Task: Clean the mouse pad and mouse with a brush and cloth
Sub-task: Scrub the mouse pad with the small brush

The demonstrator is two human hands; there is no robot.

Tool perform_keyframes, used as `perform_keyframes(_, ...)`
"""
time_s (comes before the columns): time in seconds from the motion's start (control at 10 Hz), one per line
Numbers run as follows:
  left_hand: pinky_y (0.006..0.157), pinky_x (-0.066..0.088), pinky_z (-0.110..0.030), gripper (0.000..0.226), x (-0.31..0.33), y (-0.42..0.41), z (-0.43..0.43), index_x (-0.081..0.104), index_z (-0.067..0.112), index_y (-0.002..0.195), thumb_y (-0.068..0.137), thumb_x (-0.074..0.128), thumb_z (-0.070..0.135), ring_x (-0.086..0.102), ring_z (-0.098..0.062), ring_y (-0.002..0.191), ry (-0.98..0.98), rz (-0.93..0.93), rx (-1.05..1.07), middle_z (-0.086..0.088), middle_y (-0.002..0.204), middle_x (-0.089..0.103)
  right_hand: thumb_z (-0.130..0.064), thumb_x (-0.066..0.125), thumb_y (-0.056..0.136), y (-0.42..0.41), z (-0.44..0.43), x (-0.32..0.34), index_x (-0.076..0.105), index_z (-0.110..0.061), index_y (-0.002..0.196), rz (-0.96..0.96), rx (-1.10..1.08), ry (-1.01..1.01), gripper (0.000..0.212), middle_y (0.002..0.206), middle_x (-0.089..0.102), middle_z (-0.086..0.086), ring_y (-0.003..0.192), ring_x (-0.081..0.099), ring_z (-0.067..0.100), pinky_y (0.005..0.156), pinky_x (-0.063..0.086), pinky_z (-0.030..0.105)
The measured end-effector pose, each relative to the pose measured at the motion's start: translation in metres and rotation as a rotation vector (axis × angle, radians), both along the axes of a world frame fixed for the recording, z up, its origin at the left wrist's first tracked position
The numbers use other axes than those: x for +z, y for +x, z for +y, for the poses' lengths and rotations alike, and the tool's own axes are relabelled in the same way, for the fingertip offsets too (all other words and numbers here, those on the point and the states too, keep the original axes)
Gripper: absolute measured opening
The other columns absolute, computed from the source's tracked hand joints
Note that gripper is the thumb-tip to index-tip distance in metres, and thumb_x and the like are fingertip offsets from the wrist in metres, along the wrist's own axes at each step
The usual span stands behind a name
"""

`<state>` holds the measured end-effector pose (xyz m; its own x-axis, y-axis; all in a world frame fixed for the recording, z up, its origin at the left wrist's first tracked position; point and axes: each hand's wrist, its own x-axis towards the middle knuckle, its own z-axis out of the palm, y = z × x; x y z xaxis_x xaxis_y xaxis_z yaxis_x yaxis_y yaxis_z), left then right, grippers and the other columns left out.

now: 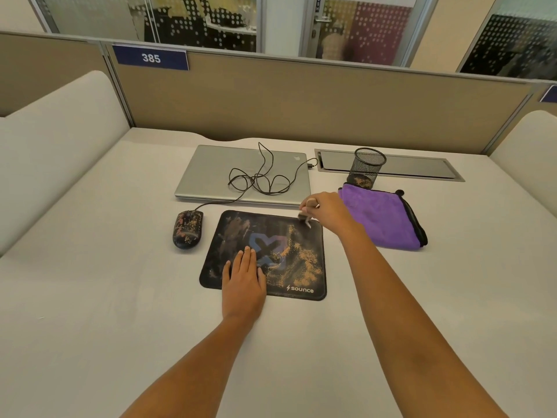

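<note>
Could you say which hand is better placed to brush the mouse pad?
Right: the right hand grips the small pale brush at the black rectangular mouse pad's far corner; the left hand lies flat on it.

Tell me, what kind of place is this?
Most likely an office, at a numbered shared desk: a divider panel with a sign reading 385, a closed laptop and a mesh pen cup, with glass-walled rooms behind.

Two slim forearms (193, 366) show bare nearly to the elbows, ending in a bare left hand (244, 282) and bare right hand (328, 211).
</note>
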<state>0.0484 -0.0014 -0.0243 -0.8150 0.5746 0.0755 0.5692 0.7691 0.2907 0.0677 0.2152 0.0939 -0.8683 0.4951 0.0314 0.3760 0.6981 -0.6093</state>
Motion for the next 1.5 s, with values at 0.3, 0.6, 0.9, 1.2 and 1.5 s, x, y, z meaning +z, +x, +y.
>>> perform_keyframes(0.3,0.117,-0.002,-0.034,0.052,0.000,0.000,0.000,0.008,0.020,0.149,0.100,0.014,0.035,0.004,-0.013,0.145,0.013,0.002,0.002,0.003,0.157,0.011,-0.007,0.064,0.086,-0.008,0.005,0.008,0.072,-0.002,0.092,-0.062,0.069,-0.047,0.012,0.098,0.070,0.005,0.077,0.060,0.008,0.063,0.041,0.010)
perform_keyframes(0.6,0.117,-0.001,-0.034,0.052,0.000,0.000,0.000,0.009,0.020,0.149,0.100,0.014,0.035,0.005,-0.014,0.145,0.003,0.011,0.002,0.003,0.157,0.012,-0.011,0.063,0.087,-0.015,-0.008,-0.007,0.073,-0.006,0.096,-0.092,0.111,0.031,0.014,0.101,0.070,0.007,0.079,0.057,0.010,0.070,0.041,0.016)
perform_keyframes(0.9,0.117,-0.001,-0.034,0.052,0.001,0.000,0.000,0.009,0.020,0.149,0.100,0.013,0.036,0.005,-0.014,0.145,0.001,0.010,0.007,0.003,0.157,0.011,-0.009,0.060,0.089,-0.012,-0.009,-0.003,0.072,-0.005,0.097,0.003,0.029,-0.028,0.016,0.102,0.068,0.009,0.091,0.059,0.019,0.075,0.039,0.022)
perform_keyframes(1.2,0.117,-0.002,-0.034,0.052,0.001,0.000,0.000,0.009,0.020,0.149,0.100,0.014,0.036,0.005,-0.014,0.145,0.007,0.008,0.006,0.003,0.157,0.012,-0.010,0.066,0.085,-0.016,-0.007,0.010,0.072,-0.010,0.096,-0.144,0.150,-0.123,0.013,0.098,0.068,0.006,0.087,0.061,0.016,0.073,0.049,0.021)
perform_keyframes(1.5,0.117,-0.001,-0.034,0.052,-0.002,0.000,0.000,0.009,0.020,0.149,0.100,0.014,0.036,0.005,-0.013,0.145,0.008,0.020,0.006,0.003,0.157,0.012,-0.014,0.064,0.087,-0.025,-0.026,-0.010,0.073,-0.010,0.096,0.000,0.086,-0.004,0.013,0.101,0.070,0.008,0.092,0.061,0.020,0.079,0.042,0.022)
